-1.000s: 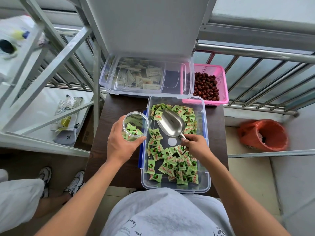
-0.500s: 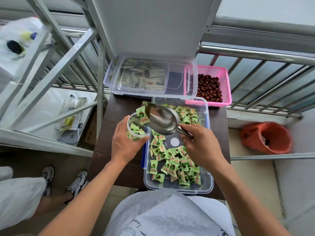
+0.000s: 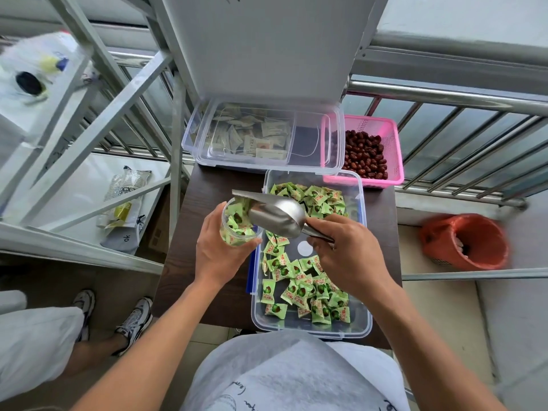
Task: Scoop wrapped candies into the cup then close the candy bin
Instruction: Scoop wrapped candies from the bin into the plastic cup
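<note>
candies [image 3: 308, 287] in bin [image 3: 360, 200]; scoop [image 3: 274, 213] tilted over cup [image 3: 237, 229].

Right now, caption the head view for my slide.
Left hand holds clear plastic cup; right hand tips silver metal scoop into it.

Hands: two, left hand [image 3: 218, 256] and right hand [image 3: 350, 256]. Metal scoop [image 3: 275, 215]: one. Clear cup [image 3: 237, 229]: one. Clear plastic bins: two, open candy bin [image 3: 365, 262] at near edge of tabletop [image 3: 207, 185] and lidded sachet bin [image 3: 308, 137] at far edge. Pink basket [image 3: 391, 143]: one, far right corner. Green wrapped candies [image 3: 305, 289]: several dozen, too many for exact count. Red dates [image 3: 364, 155]: heap, uncounted. Orange bucket [image 3: 486, 247] on floor: one. Sneakers [image 3: 135, 318]: two.
</note>
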{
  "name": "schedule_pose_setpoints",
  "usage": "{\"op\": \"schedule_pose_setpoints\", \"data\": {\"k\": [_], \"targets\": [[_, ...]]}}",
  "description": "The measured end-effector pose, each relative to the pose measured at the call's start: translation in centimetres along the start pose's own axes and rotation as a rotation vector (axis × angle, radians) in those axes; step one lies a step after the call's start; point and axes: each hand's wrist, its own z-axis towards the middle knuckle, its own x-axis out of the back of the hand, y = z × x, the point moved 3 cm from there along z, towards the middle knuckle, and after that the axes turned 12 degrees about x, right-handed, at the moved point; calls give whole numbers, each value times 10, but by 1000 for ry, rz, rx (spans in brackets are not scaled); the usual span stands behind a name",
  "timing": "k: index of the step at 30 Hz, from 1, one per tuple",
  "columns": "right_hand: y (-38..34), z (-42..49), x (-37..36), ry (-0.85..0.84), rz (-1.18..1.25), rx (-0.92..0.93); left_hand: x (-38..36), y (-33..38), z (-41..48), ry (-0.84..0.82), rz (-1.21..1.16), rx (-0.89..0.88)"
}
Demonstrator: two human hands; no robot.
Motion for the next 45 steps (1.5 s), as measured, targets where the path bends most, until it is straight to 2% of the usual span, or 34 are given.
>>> {"op": "schedule_pose_setpoints", "data": {"k": [7, 10, 12, 14, 17, 21, 24, 27, 34, 45], "targets": [[7, 1, -2, 108, 53, 5, -4, -6, 3, 6, 8, 30], [20, 0, -3, 173, 104, -94, -4, -9, 5, -1, -5, 62], [33, -3, -5, 173, 97, -192, -2, -9, 5, 66, -105, 160], [48, -8, -7, 125, 70, -332, 3, -9, 6, 188, -185, 274], [67, -15, -12, -30, -7, -505, 5, -10, 6, 252, -118, 213], [84, -26, -17, -267, -65, -639, 7, -11, 3, 301, -165, 245], [89, -32, -22, -401, -64, -673, 4, -9, 0, 280, -185, 243], [90, -35, -31, -435, -43, -699, 4, -8, 1, 274, -212, 256], [91, -24, -59, -371, -30, -742, -1, -11, -2, 189, -111, 152], [94, 25, -89, -304, -28, -735, -2, -25, 2, 141, -84, 195]]}}
